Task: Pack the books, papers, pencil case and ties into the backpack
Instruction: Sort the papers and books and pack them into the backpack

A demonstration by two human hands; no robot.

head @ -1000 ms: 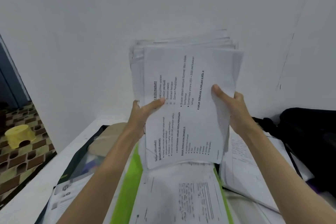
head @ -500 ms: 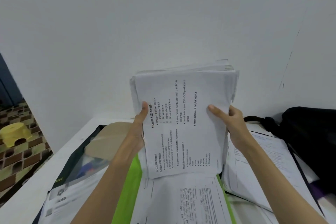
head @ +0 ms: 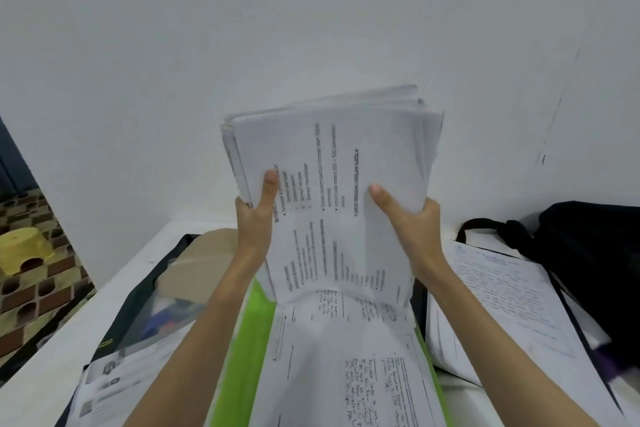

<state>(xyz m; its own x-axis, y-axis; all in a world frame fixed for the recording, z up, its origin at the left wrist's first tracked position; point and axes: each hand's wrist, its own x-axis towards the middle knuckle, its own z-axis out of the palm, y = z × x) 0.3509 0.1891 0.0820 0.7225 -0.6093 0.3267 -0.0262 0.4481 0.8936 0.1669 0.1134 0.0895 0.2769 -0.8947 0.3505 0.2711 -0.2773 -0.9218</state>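
Note:
A thick stack of printed white papers [head: 346, 156] stands upright in front of me, its lower edge resting on a handwritten sheet [head: 346, 350] that lies on a green folder [head: 242, 340]. My left hand [head: 256, 215] grips the stack's left side, thumb on the front page. My right hand [head: 412, 218] grips its right side the same way. The black backpack [head: 588, 253] sits at the far right of the white table [head: 41, 371], with its strap loop toward the wall.
Handwritten pages on a dark folder [head: 502, 295] lie right of the green folder. At left lie a dark clear-fronted case [head: 152, 315], a brown envelope [head: 204, 260] and printed sheets [head: 114, 388]. A yellow stool [head: 24, 250] stands on the tiled floor. White wall close behind.
The stack has come down from a raised position until its lower edge meets the sheet on the green folder. Both hands kept their grip; my left thumb has turned more upright.

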